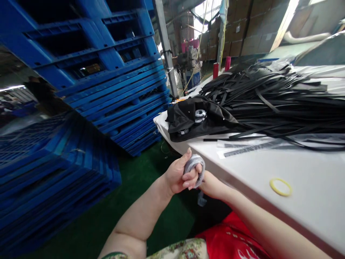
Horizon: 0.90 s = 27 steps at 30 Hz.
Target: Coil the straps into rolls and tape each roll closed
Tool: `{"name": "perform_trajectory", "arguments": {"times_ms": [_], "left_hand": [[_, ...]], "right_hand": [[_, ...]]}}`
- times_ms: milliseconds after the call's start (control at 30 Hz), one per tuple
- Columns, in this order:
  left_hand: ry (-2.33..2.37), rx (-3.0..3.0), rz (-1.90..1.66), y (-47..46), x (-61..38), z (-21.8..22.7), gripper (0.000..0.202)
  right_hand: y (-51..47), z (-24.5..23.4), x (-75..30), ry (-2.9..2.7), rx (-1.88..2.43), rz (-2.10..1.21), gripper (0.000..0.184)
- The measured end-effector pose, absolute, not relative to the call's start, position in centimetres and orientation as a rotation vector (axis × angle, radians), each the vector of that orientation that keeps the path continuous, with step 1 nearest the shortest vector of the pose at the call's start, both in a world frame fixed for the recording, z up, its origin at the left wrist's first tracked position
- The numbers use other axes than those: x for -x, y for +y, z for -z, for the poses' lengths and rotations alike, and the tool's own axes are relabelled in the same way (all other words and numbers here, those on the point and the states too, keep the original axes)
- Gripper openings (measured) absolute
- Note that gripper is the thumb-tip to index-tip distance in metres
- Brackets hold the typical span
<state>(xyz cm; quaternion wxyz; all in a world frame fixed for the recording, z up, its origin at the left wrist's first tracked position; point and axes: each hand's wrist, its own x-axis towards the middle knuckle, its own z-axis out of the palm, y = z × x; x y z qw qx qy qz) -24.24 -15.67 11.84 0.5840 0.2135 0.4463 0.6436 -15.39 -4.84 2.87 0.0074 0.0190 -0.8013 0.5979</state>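
My left hand point(181, 176) is raised at the near edge of the table, its fingers curled through and around a small coil of translucent grey strip point(192, 162). The thumb points up beside the coil. Close against the coil's right side is my right hand point(211, 185), closed at the strip, with most of its fingers hidden behind the coil and the left hand. A loose translucent piece point(201, 199) hangs below the hands. Similar grey-white coils point(200, 116) lie on a black bag or cloth point(178, 117) at the table's corner.
On the white table point(250, 169) lie a large heap of black strips point(269, 97), a yellow ring point(280, 187) and flat clear-and-grey strips point(248, 148). Blue pallets point(126, 104) are stacked high to the left. A metal post point(167, 50) stands beyond the table corner.
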Motion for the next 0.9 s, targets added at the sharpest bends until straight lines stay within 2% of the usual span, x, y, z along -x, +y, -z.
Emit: {"name": "perform_trajectory", "arguments": {"times_ms": [67, 167, 233, 333, 433, 500, 567, 667, 733, 833, 900], "left_hand": [[1.192, -0.569, -1.732, -15.2, 24.8, -11.6, 0.064], [1.772, -0.995, -1.972, -15.2, 26.5, -10.1, 0.064], [2.151, -1.411, -1.787, -15.7, 27.5, -8.9, 0.071], [2.325, -1.697, -1.246, -16.6, 27.7, -7.8, 0.079], [2.075, -1.428, -0.945, -17.0, 26.6, -8.1, 0.067], [1.706, -1.079, -0.966, -17.1, 26.2, -8.7, 0.065], [1.335, -0.761, -1.096, -17.1, 26.4, -9.4, 0.069], [0.997, -0.503, -1.382, -17.1, 27.3, -11.1, 0.071], [0.896, -0.442, -1.569, -16.9, 28.1, -12.5, 0.070], [0.909, -0.460, -1.879, -16.0, 28.9, -13.7, 0.066], [1.099, -0.558, -2.098, -14.9, 29.0, -13.2, 0.062]], "right_hand": [[-7.0, -2.8, 14.6, -2.533, -0.159, -2.121, 0.037], [-8.2, -4.2, 12.6, -2.394, -0.464, -2.495, 0.044], [-7.1, -5.7, 11.7, -2.227, -0.471, -2.623, 0.047], [-3.0, -7.1, 12.4, -2.060, -0.104, -2.495, 0.048], [1.3, -6.7, 14.1, -2.313, 0.209, -2.001, 0.047], [2.7, -6.1, 14.9, -2.497, 0.311, -1.556, 0.042], [3.0, -5.7, 15.2, -2.532, 0.280, -1.336, 0.037], [1.7, -4.9, 15.2, -2.520, 0.059, -1.537, 0.039], [0.3, -3.6, 15.4, -2.453, 0.056, -1.717, 0.042], [-2.7, -1.5, 15.5, -2.390, 0.223, -1.938, 0.049], [-5.0, -1.4, 15.0, -2.381, 0.159, -2.141, 0.052]]}}
